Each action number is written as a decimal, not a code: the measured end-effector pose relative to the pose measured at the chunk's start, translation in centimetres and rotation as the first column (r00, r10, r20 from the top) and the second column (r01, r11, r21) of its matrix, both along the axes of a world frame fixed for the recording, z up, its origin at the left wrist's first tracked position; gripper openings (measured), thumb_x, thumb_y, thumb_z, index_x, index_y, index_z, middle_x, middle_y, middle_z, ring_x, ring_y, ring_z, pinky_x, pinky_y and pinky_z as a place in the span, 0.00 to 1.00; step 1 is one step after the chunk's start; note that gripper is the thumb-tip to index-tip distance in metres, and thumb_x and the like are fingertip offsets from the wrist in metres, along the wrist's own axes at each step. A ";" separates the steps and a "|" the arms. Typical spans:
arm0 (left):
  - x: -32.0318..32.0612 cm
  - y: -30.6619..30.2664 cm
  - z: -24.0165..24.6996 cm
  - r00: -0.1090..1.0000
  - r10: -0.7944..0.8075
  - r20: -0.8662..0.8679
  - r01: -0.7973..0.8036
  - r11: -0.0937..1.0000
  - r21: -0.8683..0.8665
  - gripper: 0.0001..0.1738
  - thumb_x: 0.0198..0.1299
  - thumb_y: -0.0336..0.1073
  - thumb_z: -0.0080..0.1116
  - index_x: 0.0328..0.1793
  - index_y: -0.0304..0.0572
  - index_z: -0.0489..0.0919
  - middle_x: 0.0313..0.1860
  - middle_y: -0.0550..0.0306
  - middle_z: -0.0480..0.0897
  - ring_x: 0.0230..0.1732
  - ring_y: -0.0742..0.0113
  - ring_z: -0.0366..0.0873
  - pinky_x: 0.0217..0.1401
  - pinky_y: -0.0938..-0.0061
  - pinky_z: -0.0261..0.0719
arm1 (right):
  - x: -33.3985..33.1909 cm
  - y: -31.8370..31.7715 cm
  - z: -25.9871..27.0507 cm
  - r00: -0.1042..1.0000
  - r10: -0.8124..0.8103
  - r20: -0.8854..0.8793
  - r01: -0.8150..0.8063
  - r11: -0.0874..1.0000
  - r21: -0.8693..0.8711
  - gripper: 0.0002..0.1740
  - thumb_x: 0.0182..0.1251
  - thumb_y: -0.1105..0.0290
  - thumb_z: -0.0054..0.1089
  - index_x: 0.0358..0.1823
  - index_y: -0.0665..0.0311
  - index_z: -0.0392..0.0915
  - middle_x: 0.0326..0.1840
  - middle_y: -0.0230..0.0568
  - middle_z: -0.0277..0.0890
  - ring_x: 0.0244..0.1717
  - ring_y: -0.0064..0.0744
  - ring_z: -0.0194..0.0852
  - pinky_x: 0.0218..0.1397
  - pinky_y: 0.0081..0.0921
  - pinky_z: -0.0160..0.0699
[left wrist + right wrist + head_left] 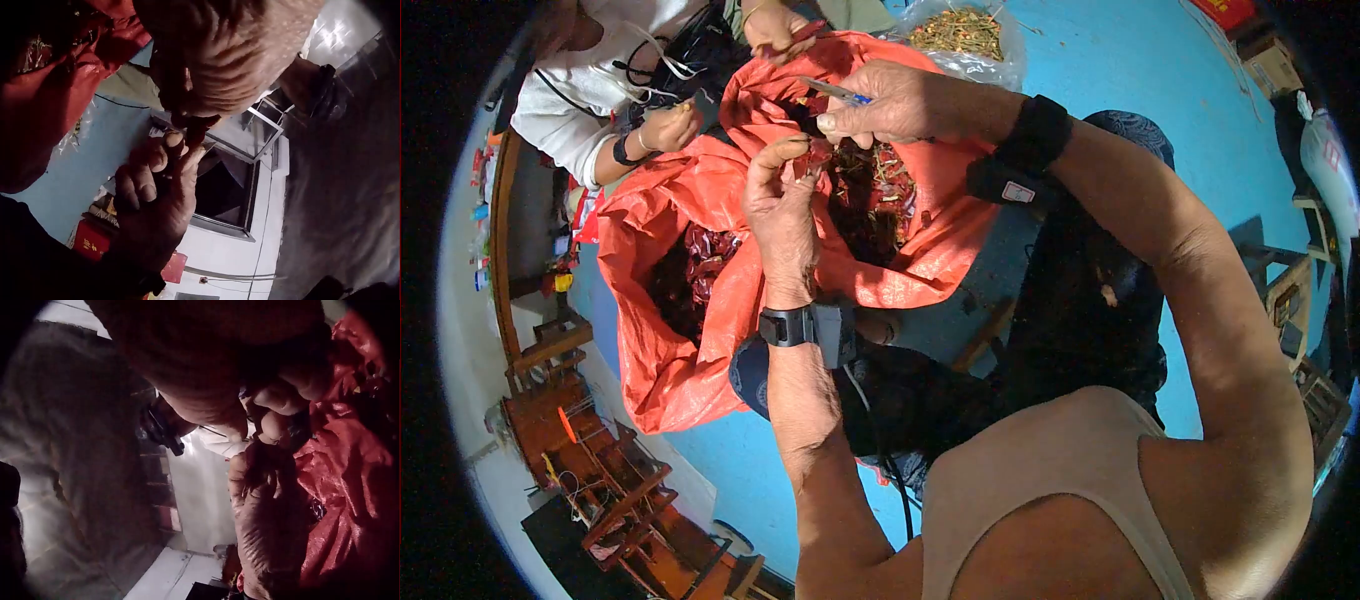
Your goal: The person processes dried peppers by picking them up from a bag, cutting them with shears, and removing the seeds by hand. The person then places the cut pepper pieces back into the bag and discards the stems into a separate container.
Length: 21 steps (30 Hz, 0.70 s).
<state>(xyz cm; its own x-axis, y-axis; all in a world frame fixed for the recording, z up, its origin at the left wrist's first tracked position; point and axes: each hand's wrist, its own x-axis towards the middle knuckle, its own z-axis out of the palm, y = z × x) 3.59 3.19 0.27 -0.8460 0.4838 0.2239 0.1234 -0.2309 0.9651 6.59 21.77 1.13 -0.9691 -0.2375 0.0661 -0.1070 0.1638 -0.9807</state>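
Blue floor: carries all the work, with bare room to the right of the seated person. Wooden furniture crowds the lower left.

Orange plastic sack: spread open on the floor between the seated person and a second worker. Its rim is rolled down and folds stand up in the middle.

Dried red chillies: a large heap lies in the near pocket of the sack, with more in the left pocket. Judged by that bulk, most of the lot is yet to be handled.

Clear bag: holds greenish-brown scraps at the far edge of the sack. The small amount suggests the work is at an early or middle stage.

Right hand: fingers curled round a blue-handled cutting tool. It cannot be told whether this is scissors or a knife.

Left hand: fingers narrow, with thumb and fingertips pinching a single chilli directly over the heap and just beneath the tool.

Clearance: the two hands nearly touch. The second worker's hands are close across the sack, so room for the blade is tight. The sack's raised folds fence the work in on the left and far sides.
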 end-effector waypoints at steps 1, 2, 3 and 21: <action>0.0 -0.1 0.0 1.000 -0.001 0.000 0.001 1.000 0.000 0.07 0.53 0.23 0.53 0.39 0.36 0.73 0.41 0.57 0.75 0.43 0.70 0.73 0.48 0.78 0.72 | 0.1 0.0 0.1 1.000 0.012 0.018 -0.012 1.000 -0.001 0.19 0.61 0.54 0.51 0.25 0.65 0.72 0.18 0.29 0.66 0.22 0.18 0.61 0.25 0.18 0.60; 0.0 -0.1 -0.1 0.999 0.023 -0.037 -0.024 0.999 -0.032 0.07 0.53 0.22 0.52 0.39 0.36 0.74 0.42 0.57 0.75 0.44 0.70 0.72 0.48 0.78 0.71 | 0.3 0.1 0.2 0.999 0.025 0.035 -0.025 1.000 -0.003 0.19 0.61 0.54 0.51 0.24 0.65 0.71 0.18 0.29 0.66 0.22 0.18 0.61 0.25 0.18 0.60; 0.0 -0.1 -0.1 0.996 0.046 -0.074 -0.051 0.997 -0.063 0.08 0.52 0.22 0.52 0.39 0.37 0.75 0.43 0.57 0.75 0.46 0.71 0.71 0.49 0.78 0.70 | 0.4 0.2 0.3 0.999 0.025 0.035 -0.024 1.000 -0.003 0.19 0.61 0.54 0.51 0.24 0.65 0.71 0.18 0.29 0.66 0.22 0.18 0.61 0.25 0.18 0.60; 0.4 -0.2 1.2 0.979 0.184 -0.082 -0.195 0.970 -0.148 0.06 0.55 0.30 0.53 0.39 0.39 0.73 0.29 0.64 0.73 0.29 0.78 0.69 0.33 0.83 0.70 | 0.4 -0.7 -0.6 0.989 0.013 -0.150 -0.019 0.999 -0.041 0.12 0.58 0.64 0.54 0.26 0.66 0.72 0.21 0.28 0.68 0.23 0.17 0.63 0.26 0.19 0.63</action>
